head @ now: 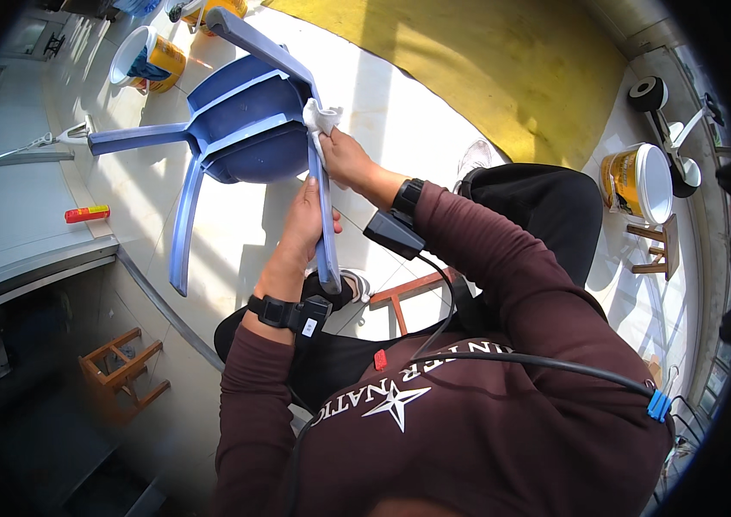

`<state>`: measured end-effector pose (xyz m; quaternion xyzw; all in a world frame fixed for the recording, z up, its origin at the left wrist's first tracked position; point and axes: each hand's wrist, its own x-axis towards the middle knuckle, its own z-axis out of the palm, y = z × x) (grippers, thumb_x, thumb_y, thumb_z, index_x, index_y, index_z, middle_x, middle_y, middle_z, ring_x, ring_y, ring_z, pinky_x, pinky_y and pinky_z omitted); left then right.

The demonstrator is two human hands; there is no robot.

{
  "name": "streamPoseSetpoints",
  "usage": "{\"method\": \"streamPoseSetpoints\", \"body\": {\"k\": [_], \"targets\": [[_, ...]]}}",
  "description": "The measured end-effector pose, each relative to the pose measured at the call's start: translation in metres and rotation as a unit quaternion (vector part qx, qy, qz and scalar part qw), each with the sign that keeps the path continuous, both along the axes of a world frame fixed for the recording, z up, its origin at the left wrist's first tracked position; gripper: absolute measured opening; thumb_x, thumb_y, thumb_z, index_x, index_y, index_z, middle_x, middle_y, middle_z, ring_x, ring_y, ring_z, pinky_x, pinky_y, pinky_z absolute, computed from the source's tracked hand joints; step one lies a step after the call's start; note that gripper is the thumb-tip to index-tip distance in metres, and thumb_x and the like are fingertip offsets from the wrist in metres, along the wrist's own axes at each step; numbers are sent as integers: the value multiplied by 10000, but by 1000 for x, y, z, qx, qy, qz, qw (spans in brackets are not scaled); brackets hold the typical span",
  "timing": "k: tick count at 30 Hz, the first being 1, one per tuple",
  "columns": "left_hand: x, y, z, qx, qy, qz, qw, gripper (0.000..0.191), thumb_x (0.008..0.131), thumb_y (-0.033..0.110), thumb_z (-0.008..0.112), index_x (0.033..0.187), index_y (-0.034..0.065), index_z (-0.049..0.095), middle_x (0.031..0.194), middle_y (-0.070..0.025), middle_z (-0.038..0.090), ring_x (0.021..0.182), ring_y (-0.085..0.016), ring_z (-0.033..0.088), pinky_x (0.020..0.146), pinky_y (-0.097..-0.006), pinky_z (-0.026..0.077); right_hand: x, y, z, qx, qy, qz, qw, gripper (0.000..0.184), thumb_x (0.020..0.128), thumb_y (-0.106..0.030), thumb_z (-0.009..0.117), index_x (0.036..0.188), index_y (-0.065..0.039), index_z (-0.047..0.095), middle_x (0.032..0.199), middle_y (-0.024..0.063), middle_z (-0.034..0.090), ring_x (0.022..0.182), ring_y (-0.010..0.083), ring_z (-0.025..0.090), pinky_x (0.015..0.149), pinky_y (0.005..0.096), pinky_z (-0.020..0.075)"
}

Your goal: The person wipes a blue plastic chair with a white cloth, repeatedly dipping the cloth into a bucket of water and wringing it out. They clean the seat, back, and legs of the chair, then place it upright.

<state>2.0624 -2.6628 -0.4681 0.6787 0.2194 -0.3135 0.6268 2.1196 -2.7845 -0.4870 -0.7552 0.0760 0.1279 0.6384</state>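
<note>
A blue plastic chair or stool [246,106] is tilted before me, with its ribbed underside and four splayed legs in sight. Around the leg nearest me [328,249] wraps my left hand [304,216], thumb on one side and fingertips showing on the other. Higher up that same leg, my right hand [344,155] presses a white cloth [321,118] against the plastic. Part of the cloth is hidden under my fingers.
A yellow mat [481,58] lies on the sunlit tiled floor. Buckets stand at the upper left [168,61] and right [636,181]. Small wooden stools are at lower left [121,371] and right [659,249]. A red canister [87,214] and a mop [74,134] are at left.
</note>
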Motion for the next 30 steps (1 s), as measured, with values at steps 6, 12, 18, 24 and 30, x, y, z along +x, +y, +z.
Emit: {"method": "streamPoseSetpoints", "body": {"k": [6,12,18,24,30], "targets": [[21,-10,0,11,-2,4,1000,453,989,435,259,1041,37,469,690,-100,567,515,-182,558,470,-312,479,-5,-3,9,-101,33,123,987,381,950,-254,340,1026,71,524,917,297,594,884,443,571,816,498,434],[24,-4,-9,72,27,-37,996,485,989,440,238,1167,39,444,736,-128,547,524,-192,568,441,-325,509,0,-6,31,58,91,21,994,442,932,-284,371,1246,26,370,1071,295,567,944,430,587,868,485,435],[29,-6,-28,185,-74,-122,972,469,987,402,295,1237,69,511,1102,-109,565,1018,-238,544,917,-333,405,-5,12,-43,79,131,11,988,611,934,-268,396,1400,21,125,1191,300,511,1106,413,523,945,415,410],[24,-40,-33,-84,-10,45,995,523,956,483,372,1260,67,461,1107,-122,586,1005,-240,568,863,-372,473,-61,-22,2,104,213,62,969,592,967,-388,358,1217,149,358,990,244,589,846,284,624,726,360,500],[43,-31,-32,-326,-18,71,942,443,887,384,583,1097,-5,555,837,-134,652,795,-224,649,733,-325,540,-87,-40,88,-2,185,217,958,595,980,-408,356,1115,163,452,937,255,585,832,253,615,701,329,503]]}}
